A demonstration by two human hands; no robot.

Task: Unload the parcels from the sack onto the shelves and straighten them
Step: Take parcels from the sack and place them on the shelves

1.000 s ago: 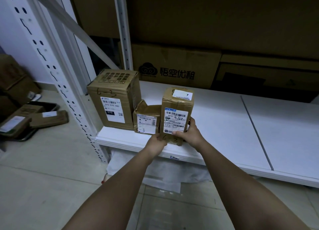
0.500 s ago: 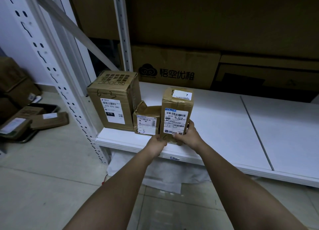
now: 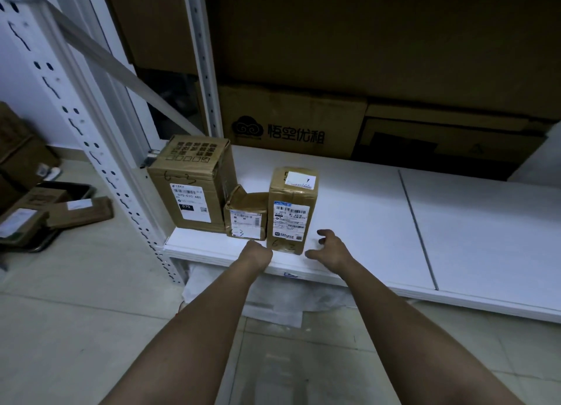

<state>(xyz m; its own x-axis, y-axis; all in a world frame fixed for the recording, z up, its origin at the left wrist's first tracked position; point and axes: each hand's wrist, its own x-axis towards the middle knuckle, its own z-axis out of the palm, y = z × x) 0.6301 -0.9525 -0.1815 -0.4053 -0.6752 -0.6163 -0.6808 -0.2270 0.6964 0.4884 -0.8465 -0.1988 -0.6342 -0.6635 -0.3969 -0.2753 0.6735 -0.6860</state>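
Note:
Three brown parcels stand in a row at the left end of the white shelf (image 3: pixel 364 222): a large box (image 3: pixel 188 186), a small box (image 3: pixel 246 219) and a tall narrow box (image 3: pixel 291 210) with white labels. My left hand (image 3: pixel 256 254) sits at the shelf's front edge, against the tall box's lower left corner, its fingers out of sight. To the right of that box, my right hand (image 3: pixel 329 251) hovers apart from it with fingers spread and holds nothing. The white sack (image 3: pixel 273 304) lies on the floor under the shelf.
Big cartons (image 3: pixel 291 125) line the back of the shelf. A white perforated upright (image 3: pixel 100 161) stands at the left. Flat parcels (image 3: pixel 76 213) lie on and around a black tray (image 3: pixel 69 189) on the tiled floor at the left. The shelf's right part is bare.
My right hand has let go of the tall box and drawn back to the right. The box now stands on the shelf next to the small one.

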